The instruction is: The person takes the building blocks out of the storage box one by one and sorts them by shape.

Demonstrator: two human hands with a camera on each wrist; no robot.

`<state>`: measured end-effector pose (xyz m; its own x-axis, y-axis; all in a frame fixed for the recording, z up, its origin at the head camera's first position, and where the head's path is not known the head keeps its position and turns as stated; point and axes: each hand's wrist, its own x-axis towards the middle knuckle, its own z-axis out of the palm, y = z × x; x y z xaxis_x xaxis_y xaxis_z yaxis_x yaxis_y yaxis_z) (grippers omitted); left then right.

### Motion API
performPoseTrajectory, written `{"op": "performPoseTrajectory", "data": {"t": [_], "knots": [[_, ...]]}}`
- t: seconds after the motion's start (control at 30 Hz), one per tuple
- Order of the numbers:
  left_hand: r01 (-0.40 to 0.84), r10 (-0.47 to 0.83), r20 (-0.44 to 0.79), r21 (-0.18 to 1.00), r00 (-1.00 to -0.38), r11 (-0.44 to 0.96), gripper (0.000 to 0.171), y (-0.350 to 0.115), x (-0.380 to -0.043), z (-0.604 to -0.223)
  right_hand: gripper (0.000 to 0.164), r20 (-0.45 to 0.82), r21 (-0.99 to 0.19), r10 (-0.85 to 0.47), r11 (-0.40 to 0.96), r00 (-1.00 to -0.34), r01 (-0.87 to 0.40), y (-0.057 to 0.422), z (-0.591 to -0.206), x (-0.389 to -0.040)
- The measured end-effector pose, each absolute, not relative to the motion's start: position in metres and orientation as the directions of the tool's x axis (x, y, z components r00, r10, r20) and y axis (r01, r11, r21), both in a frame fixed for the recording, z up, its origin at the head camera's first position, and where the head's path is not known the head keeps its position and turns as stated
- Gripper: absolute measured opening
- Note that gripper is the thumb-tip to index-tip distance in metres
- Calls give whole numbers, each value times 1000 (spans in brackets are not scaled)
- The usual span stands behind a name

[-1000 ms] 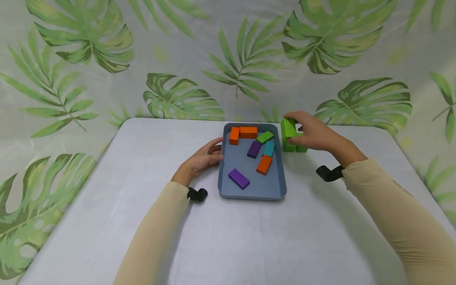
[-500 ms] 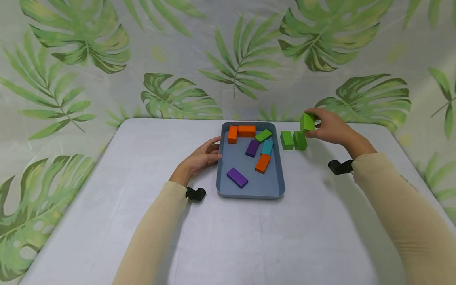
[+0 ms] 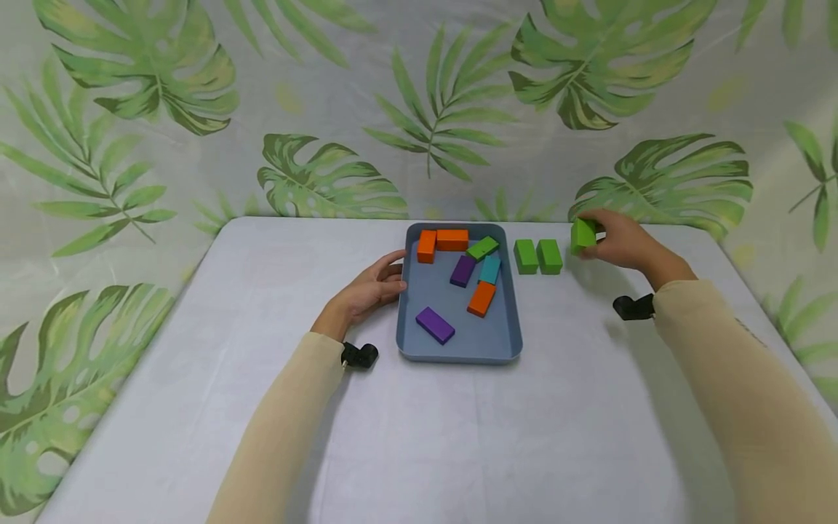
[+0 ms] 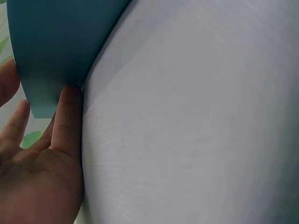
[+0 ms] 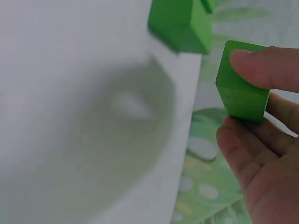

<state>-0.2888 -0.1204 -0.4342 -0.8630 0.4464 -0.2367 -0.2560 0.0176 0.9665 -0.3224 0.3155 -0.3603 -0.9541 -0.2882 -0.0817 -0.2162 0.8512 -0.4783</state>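
In the head view, my right hand (image 3: 618,239) pinches a green block (image 3: 583,237) near the table's far right edge. The right wrist view shows the thumb (image 5: 259,67) on one side of this block and fingers (image 5: 240,144) at the other. Left of it, two green blocks (image 3: 526,257) stand side by side on the table. My left hand (image 3: 366,291) rests against the left side of a grey-blue tray (image 3: 458,358), fingers extended. Up close, the left wrist view has a fingertip (image 4: 70,95) at the tray's outer wall.
Inside the tray lie orange blocks (image 3: 453,240), purple blocks (image 3: 435,325), a small green block (image 3: 482,248) and a teal block (image 3: 489,270). A white cloth (image 3: 419,451) covers the table. Behind it hangs a leaf-patterned cloth (image 3: 327,94).
My right hand has carried its green block rightward, away from the tray, and lowered it beside the two standing green blocks. The left hand keeps its place at the tray.
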Motion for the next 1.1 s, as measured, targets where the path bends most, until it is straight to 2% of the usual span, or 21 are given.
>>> {"op": "performPoseTrajectory", "data": {"t": [0.4, 0.6, 1.1], "knots": [[-268, 438, -247, 963, -864, 15, 70, -122, -289, -433, 77, -150, -450, -229, 882, -962, -140, 338, -374, -325], [-255, 447, -241, 967, -861, 31, 69, -120, -289, -433, 77, -174, -475, -224, 872, -959, -118, 341, -378, -325], [-258, 459, -241, 966, -855, 26, 69, -122, -290, -433, 77, -199, -517, -252, 848, -947, -117, 325, -385, -328]]}}
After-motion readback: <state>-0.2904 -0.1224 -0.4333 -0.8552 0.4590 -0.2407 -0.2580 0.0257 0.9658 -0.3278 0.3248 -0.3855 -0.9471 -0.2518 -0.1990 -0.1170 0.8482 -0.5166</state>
